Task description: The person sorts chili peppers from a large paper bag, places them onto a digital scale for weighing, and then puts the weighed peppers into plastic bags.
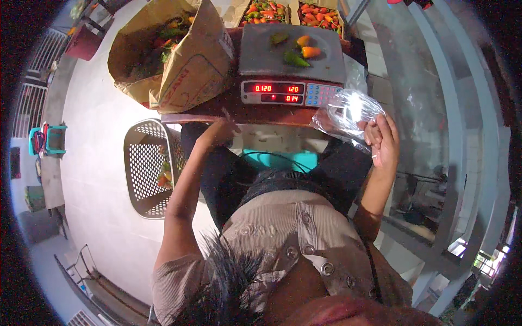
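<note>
My right hand (383, 138) is closed on a clear plastic bag (348, 117), pinching its edge at the right end of the table. The bag shines in the light and covers the corner of the scale's keypad. My left hand (218, 132) is slightly blurred at the table's front edge, its fingers apart and nothing visible in them. Ahead stands a digital scale (258, 60) with lit red digits. On its plate lie two orange peppers (310, 52) and two green ones (296, 58).
A large brown paper bag (198, 68) of mixed peppers stands open at the table's left. Behind the scale are boxes of red peppers (319, 17). A pale perforated basket (144, 179) with a few peppers sits left of my legs, and a teal stool (280, 160) is beneath the table.
</note>
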Demonstrator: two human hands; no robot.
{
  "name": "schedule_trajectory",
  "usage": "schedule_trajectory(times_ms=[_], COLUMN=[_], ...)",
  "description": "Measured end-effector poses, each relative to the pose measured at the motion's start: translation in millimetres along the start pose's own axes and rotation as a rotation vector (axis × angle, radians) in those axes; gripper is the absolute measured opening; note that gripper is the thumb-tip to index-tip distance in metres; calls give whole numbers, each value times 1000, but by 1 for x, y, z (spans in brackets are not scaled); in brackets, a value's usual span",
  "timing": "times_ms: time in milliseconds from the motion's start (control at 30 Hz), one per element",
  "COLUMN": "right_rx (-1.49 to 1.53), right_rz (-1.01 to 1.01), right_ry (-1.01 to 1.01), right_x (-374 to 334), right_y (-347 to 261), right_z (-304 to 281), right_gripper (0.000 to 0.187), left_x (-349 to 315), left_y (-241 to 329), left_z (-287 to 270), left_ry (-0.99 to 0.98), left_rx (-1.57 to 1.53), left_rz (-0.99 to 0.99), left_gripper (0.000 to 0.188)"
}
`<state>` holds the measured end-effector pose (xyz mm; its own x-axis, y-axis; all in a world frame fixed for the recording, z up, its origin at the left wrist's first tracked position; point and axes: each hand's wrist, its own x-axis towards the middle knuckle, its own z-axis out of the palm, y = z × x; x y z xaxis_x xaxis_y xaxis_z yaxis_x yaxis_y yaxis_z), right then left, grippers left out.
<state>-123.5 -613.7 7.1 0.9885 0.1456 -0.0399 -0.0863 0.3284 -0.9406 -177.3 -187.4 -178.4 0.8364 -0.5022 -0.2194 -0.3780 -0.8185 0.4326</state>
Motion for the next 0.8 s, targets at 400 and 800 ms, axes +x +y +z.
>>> schedule_trajectory(times_ms=[400,800], right_rx=[-14,-22], right_rz=[50,64], right_ry=[87,18], right_x=[2,0], right_y=[-4,-11], right_z=[5,11], right_gripper=[19,17], left_x=[-43,-2], left_y=[88,-189], left_z=[-138,-260], left_ry=[543,478], left_rx=[-44,-185], left_rz=[-46,-273], left_gripper=[28,27])
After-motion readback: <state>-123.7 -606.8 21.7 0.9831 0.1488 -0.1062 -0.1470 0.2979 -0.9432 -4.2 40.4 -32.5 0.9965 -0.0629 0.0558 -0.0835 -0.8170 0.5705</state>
